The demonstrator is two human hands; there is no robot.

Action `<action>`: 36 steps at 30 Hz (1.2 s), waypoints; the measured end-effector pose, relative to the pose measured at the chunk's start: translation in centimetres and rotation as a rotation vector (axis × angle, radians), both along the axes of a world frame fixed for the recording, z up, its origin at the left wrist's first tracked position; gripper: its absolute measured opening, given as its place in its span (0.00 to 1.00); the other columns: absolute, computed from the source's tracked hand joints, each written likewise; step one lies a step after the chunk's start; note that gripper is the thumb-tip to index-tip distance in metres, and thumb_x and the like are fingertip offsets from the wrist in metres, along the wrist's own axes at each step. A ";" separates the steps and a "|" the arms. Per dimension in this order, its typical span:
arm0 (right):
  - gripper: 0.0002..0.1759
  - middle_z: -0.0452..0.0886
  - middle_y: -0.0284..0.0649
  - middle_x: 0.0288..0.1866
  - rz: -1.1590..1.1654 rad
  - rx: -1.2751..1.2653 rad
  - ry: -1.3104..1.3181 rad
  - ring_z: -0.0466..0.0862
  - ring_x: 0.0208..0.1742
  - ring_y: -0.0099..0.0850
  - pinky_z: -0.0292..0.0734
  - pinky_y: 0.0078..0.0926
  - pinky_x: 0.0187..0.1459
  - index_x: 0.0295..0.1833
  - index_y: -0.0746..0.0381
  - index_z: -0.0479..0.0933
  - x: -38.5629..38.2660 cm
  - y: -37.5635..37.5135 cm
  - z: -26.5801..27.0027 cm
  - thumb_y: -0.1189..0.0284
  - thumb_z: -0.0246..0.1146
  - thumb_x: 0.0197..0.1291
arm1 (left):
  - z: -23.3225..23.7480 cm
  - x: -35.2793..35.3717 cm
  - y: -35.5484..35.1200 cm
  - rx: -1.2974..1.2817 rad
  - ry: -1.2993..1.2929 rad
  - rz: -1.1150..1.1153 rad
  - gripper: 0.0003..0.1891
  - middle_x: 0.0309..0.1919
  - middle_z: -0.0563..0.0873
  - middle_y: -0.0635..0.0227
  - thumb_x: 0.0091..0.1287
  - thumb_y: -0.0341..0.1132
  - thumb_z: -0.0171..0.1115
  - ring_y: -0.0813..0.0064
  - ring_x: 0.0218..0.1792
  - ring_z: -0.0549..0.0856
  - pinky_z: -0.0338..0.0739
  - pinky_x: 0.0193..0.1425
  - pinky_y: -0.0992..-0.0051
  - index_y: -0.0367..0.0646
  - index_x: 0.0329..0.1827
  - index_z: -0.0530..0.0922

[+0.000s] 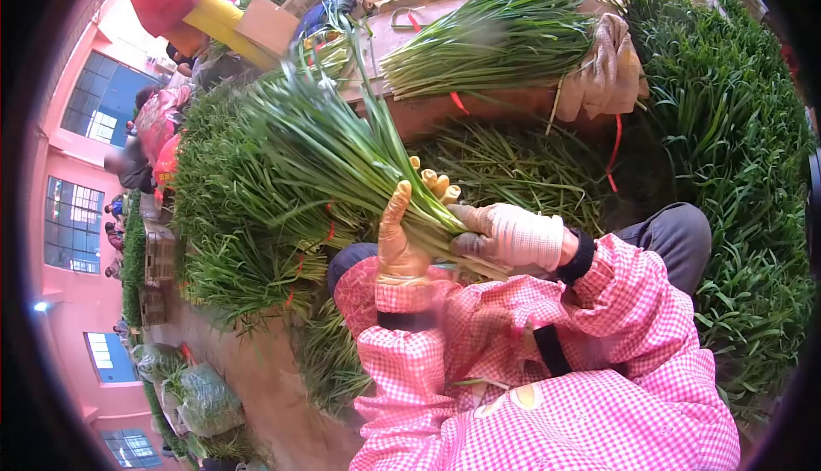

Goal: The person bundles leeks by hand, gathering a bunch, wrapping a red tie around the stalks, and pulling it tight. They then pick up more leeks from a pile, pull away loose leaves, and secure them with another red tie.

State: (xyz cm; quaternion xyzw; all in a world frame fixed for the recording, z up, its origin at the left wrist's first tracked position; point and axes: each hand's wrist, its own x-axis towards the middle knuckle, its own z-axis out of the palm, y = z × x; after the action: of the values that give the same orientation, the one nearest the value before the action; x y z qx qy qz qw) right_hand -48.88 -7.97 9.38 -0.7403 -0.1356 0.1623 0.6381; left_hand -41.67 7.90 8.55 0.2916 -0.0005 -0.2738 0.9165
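A bundle of long green stalks (333, 142) lies across my left hand (406, 236), its leafy ends fanning up and to the left. This hand wears a yellowish glove; its thumb stands up in front of the stalks and its fingers curl round behind them. My right hand (509, 236), in a whitish knit glove, has its fingers closed at the pale lower ends of the bundle. Beyond both hands, a larger pile of green stalks (505, 44) rests on a low board (376, 44), with red ties hanging near it.
Tall heaps of greens stand at the right (735, 146) and left (222, 189). Loose stalks (522, 167) cover the ground below the board. A beige cloth (603, 69) hangs at the board's right end. Crates (156, 257), plastic-wrapped bundles (205, 398) and several people are at the far left.
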 end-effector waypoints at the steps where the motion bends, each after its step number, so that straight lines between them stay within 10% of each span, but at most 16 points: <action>1: 0.22 0.80 0.41 0.29 -0.010 -0.099 -0.071 0.81 0.27 0.33 0.75 0.31 0.31 0.62 0.57 0.64 0.1 -0.4 0.1 0.61 0.53 0.66 | -0.6 -0.1 -0.1 -0.041 0.005 -0.020 0.23 0.42 0.80 0.65 0.62 0.37 0.64 0.67 0.44 0.82 0.75 0.55 0.58 0.42 0.59 0.69; 9: 0.17 0.78 0.44 0.25 -0.523 -0.617 -0.679 0.80 0.27 0.43 0.74 0.37 0.29 0.49 0.63 0.71 -1.9 1.1 -0.6 0.62 0.57 0.61 | -3.0 -0.6 -0.1 -0.031 0.107 0.017 0.21 0.40 0.81 0.66 0.62 0.30 0.63 0.69 0.40 0.82 0.79 0.49 0.64 0.44 0.58 0.70; 14: 0.14 0.77 0.42 0.24 -0.317 -0.807 -0.547 0.80 0.27 0.41 0.74 0.38 0.27 0.39 0.62 0.72 -1.7 0.6 0.1 0.61 0.59 0.57 | -2.2 -1.3 -0.3 0.109 0.090 0.093 0.18 0.37 0.81 0.65 0.62 0.29 0.63 0.68 0.37 0.82 0.80 0.45 0.67 0.44 0.54 0.72; 22: 0.11 0.81 0.42 0.30 -0.530 -0.431 -0.588 0.81 0.32 0.39 0.77 0.32 0.37 0.42 0.64 0.79 -0.5 1.5 -0.8 0.68 0.60 0.60 | -2.1 -1.9 0.0 0.337 0.003 0.201 0.12 0.37 0.83 0.65 0.62 0.26 0.63 0.71 0.37 0.83 0.81 0.43 0.71 0.38 0.48 0.76; 26: 0.09 0.80 0.29 0.29 -0.706 0.608 0.231 0.78 0.31 0.19 0.75 0.18 0.35 0.42 0.65 0.79 -0.9 1.7 -0.4 0.71 0.63 0.61 | -1.3 -1.5 1.0 0.197 0.067 0.149 0.20 0.36 0.83 0.65 0.60 0.26 0.64 0.70 0.33 0.83 0.82 0.38 0.68 0.42 0.55 0.72; 30: 0.10 0.79 0.30 0.27 -0.450 0.466 0.399 0.77 0.26 0.18 0.74 0.16 0.31 0.41 0.66 0.80 -2.5 -2.2 0.5 0.69 0.64 0.60 | -0.7 -0.7 2.1 0.123 -0.001 0.141 0.26 0.35 0.82 0.68 0.60 0.29 0.64 0.74 0.32 0.82 0.80 0.42 0.68 0.42 0.62 0.67; 36: 0.32 0.79 0.39 0.51 -0.307 0.093 0.187 0.77 0.50 0.25 0.72 0.24 0.52 0.61 0.67 0.69 -2.4 -4.7 -1.5 0.52 0.59 0.62 | -0.9 0.3 3.5 -0.094 -0.029 0.109 0.28 0.38 0.83 0.68 0.63 0.32 0.61 0.74 0.38 0.83 0.77 0.54 0.65 0.38 0.66 0.63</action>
State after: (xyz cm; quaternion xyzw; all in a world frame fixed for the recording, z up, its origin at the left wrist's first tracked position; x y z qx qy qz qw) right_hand -51.29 -12.70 7.88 -0.7037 0.0318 0.1246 0.6988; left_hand -41.33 11.35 7.66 0.2517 -0.0106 -0.2188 0.9427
